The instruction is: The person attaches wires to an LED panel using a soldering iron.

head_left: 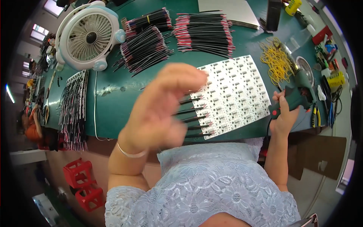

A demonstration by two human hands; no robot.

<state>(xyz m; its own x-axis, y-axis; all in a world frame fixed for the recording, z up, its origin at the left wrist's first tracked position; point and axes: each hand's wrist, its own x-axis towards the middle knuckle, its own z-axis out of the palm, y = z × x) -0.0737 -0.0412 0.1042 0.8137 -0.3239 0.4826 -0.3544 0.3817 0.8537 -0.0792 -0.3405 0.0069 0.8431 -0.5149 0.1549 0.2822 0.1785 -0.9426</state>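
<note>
My left hand (159, 104) is raised over the left side of a white circuit board sheet (236, 94), partly smeared by motion. Its fingers curve round with a gap to the thumb, and I see nothing held between them. Several black wires (189, 111) stick out from the sheet's left edge, partly hidden behind this hand. To the right of the sheet, my right hand (283, 115) is wrapped round the handle of a dark green soldering gun (302, 92) with a red button. The gun's front end lies beside a tangle of yellow cord (275, 62).
Bundles of black and red wires (204, 34) lie at the back, near a white fan (90, 38). Another wired board (73, 98) hangs over the table's front edge at left. Pliers (317, 115) and a yellow bottle (335, 79) are far right. Red stools (77, 174) stand below.
</note>
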